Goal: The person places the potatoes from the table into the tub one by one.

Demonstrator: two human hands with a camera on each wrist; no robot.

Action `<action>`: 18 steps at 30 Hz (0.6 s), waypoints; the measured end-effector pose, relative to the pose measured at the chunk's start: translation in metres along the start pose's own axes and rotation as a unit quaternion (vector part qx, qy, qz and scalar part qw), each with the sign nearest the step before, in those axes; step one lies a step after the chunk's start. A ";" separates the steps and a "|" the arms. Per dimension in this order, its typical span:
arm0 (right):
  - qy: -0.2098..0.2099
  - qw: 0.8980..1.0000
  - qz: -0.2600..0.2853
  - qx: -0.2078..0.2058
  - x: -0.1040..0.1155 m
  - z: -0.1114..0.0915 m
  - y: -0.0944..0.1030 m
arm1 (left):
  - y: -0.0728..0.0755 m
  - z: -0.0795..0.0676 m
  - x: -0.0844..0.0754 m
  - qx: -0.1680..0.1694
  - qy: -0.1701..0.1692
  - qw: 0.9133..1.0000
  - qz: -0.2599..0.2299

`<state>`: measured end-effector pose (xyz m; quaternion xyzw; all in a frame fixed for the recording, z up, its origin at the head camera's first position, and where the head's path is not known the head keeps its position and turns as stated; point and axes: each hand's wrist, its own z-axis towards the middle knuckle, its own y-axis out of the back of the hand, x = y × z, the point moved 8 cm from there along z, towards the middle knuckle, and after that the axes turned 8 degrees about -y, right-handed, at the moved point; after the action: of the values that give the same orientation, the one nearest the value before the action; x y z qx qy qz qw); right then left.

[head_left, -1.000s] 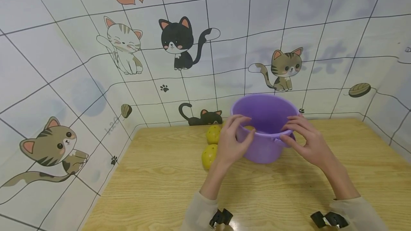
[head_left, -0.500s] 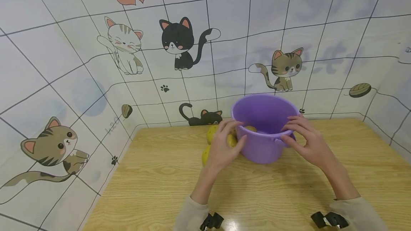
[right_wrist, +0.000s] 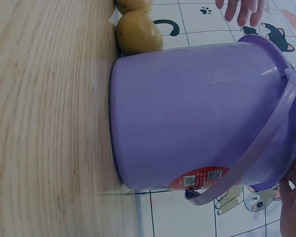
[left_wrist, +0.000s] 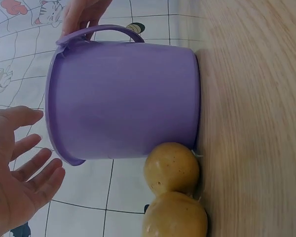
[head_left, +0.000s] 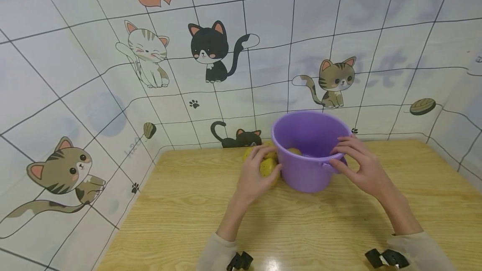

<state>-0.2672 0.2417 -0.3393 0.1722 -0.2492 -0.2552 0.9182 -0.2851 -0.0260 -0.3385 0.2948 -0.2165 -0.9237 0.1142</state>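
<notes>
A purple bucket (head_left: pixel 306 175) stands upright on the table, with a yellow round fruit (head_left: pixel 294 151) showing inside it. My right hand (head_left: pixel 363 166) grips the bucket's right rim, fingers over the edge and thumb outside near the handle (right_wrist: pixel 256 143). To the left of the bucket my left hand (head_left: pixel 253 177) hovers with its fingers spread and nothing held. In the left wrist view that hand is level with the rim, above the yellow speckled fruits (left_wrist: pixel 172 168) on the table. From the head, it partly hides these fruits (head_left: pixel 268 166).
The wooden table (head_left: pixel 180 212) meets a wall (head_left: pixel 263 70) printed with cartoon cats and grid lines close behind the bucket. A red label (right_wrist: pixel 202 177) is stuck on the bucket's side. Each wrist carries a black camera mount (head_left: pixel 241 260).
My left hand has let go of the bucket's left rim and moved left and slightly down, over the fruits. The right hand and the bucket have stayed in place.
</notes>
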 end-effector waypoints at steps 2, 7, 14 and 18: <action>-0.003 1.000 -0.001 0.004 0.000 0.000 0.000 | 0.002 -0.002 0.003 0.001 0.005 1.000 0.004; -0.010 1.000 -0.004 0.014 0.000 -0.002 0.000 | 0.005 -0.008 0.011 0.010 0.019 1.000 0.017; -0.012 1.000 -0.004 0.016 0.000 -0.001 0.000 | 0.007 -0.015 0.024 0.024 0.051 0.998 0.017; -0.009 1.000 -0.005 0.013 0.000 -0.001 0.000 | 0.010 -0.018 0.029 0.026 0.062 0.998 0.008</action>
<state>-0.2664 0.2415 -0.3401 0.1832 -0.2603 -0.2583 0.9121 -0.2967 -0.0502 -0.3617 0.3527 -0.2359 -0.8965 0.1274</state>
